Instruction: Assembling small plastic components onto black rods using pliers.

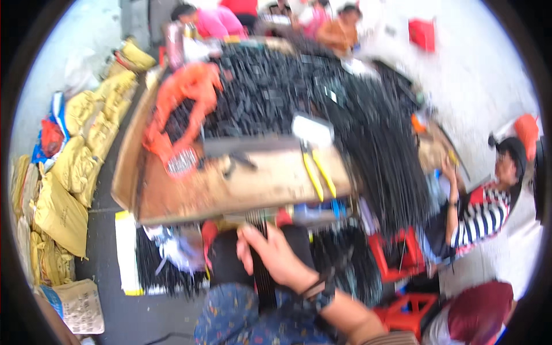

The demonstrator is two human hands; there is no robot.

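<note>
Step in hand, as I read it: gathering or squaring up a bundle of thin black rods [263,276] below the near edge of the wooden worktable [253,187]. Frame is motion-blurred, so detail is soft.

Right hand [276,256]: fingers curled around the bundle, thumb lying along it, holding it roughly upright over the lap; black band on that wrist. Left hand: not in view.

Bundle sits just under the table edge, between the knees, lower end hidden behind patterned blue fabric [241,322].

Next move likely calls for a firm wrap grip so the rods don't fan out or slip, plus clearance under the table lip when lifting.

On the table: a big heap of small black parts [264,92], a long sheaf of black rods [379,149] draping off the right edge, yellow-handled pliers [316,172], an orange cloth [178,98].

Containers: yellow sacks [75,167] stacked on the floor at left, closed, contents not visible. More black rods lie on the floor under the table [167,270]. A seated person in a striped shirt [483,213] works at right, red stools [397,253] nearby.
</note>
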